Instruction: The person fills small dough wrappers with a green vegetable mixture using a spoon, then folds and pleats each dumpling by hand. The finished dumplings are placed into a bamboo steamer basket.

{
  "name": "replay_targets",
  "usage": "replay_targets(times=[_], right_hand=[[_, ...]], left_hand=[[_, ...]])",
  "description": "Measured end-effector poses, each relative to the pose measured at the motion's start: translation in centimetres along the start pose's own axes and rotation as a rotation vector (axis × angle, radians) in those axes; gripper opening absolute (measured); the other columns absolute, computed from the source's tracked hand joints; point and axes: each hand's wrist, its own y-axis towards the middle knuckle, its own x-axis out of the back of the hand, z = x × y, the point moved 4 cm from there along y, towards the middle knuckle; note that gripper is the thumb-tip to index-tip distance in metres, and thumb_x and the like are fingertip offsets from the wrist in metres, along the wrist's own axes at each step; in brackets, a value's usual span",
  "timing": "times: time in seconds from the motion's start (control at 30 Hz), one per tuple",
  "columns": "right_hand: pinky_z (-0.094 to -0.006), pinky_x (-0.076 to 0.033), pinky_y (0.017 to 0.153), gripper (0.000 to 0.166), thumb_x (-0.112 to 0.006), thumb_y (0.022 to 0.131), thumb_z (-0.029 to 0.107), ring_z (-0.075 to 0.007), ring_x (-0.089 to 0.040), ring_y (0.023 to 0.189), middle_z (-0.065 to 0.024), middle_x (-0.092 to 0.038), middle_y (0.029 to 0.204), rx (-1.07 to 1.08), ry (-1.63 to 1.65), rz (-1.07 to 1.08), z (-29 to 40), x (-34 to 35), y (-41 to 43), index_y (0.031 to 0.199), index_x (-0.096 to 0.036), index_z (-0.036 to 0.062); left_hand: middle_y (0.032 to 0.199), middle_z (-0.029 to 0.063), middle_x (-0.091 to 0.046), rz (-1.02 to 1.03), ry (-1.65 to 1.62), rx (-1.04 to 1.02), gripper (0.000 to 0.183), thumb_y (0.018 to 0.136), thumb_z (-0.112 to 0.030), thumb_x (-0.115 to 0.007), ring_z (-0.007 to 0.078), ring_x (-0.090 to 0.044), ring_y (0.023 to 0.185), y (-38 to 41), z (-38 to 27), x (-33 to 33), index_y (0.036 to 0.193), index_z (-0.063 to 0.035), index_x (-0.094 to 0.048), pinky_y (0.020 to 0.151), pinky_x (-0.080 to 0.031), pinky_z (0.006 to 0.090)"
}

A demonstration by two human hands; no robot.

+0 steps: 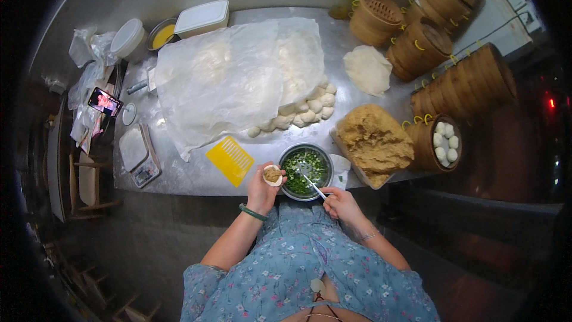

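Observation:
A small round dough wrapper (267, 182) topped with brown filling (271, 174) rests in my left hand (262, 190), fingers curled around its edge. My right hand (342, 205) grips the handle of a metal spoon (314, 186). The spoon's tip reaches into a steel bowl (331, 171) of chopped green onion (297, 179) at the table's front edge. To the right of that bowl, a large mass of brown filling (374, 138) is heaped in a rectangular tub (379, 182). Pale dough balls (308, 116) lie partly beneath translucent sheeting (250, 76).
A yellow dough scraper (230, 161) lies left of the bowl, with a digital scale (145, 165) further left. Bamboo steamers (464, 85) crowd the right side; one holds several white buns (446, 143). A flat dough sheet (368, 70), lidded tubs (203, 17) and a phone (105, 101) also surround the work area.

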Motion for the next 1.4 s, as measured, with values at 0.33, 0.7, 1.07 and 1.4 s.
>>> replay_targets(times=[0.33, 0.7, 1.07, 1.4], right_hand=[[-0.0351, -0.043, 0.049, 0.033, -0.056, 0.082, 0.006, -0.0207, -0.053, 0.054, -0.0077, -0.052, 0.068, 0.735, -0.945, -0.262, 1.6, -1.8, -4.0, 0.115, -0.057, 0.0076], [-0.0243, -0.041, 0.048, 0.032, -0.056, 0.084, 0.003, -0.0078, -0.05, 0.055, -0.0027, -0.055, 0.068, 0.498, -0.424, -0.248, 0.4, -0.2, -4.3, 0.116, -0.056, 0.0014], [-0.0169, -0.038, 0.053, 0.03, -0.053, 0.088, 0.006, -0.0008, -0.044, 0.06, 0.0033, -0.052, 0.07, 0.276, -0.107, -0.116, -0.7, 0.4, -4.8, 0.118, -0.055, 0.0008], [-0.0405, -0.048, 0.058, 0.03, -0.055, 0.08, 0.009, -0.033, -0.059, 0.066, -0.0139, -0.059, 0.079, 0.594, -1.06, -0.342, 1.1, 0.5, -6.3, 0.109, -0.061, 0.0091]], left_hand=[[0.097, 0.0148, -0.055, 0.055, -0.02, 0.108, 0.028, 0.098, -0.03, -0.036, 0.0296, -0.059, 0.087, 1.2, 3.5, -3.7, 0.109, -0.0065, -0.045, 0.075, -0.051, 0.041], [0.101, 0.0157, -0.056, 0.106, 0.006, 0.084, 0.035, 0.099, -0.033, -0.031, 0.0313, -0.059, 0.091, 1.6, 3.6, -4.9, 0.115, -0.0045, -0.043, 0.076, -0.051, 0.0429], [0.11, 0.0202, -0.057, 0.081, 0.011, -0.029, 0.045, 0.099, -0.035, -0.03, 0.0319, -0.055, 0.104, 1.5, 2.3, -4.7, 0.115, 0.004, -0.047, 0.095, -0.041, 0.0416], [0.104, 0.0175, -0.058, 0.083, 0.004, -0.05, 0.043, 0.1, -0.033, -0.03, 0.0284, -0.057, 0.098, 1.8, 0.9, -5.7, 0.115, 0.0033, -0.046, 0.091, -0.044, 0.0386]])
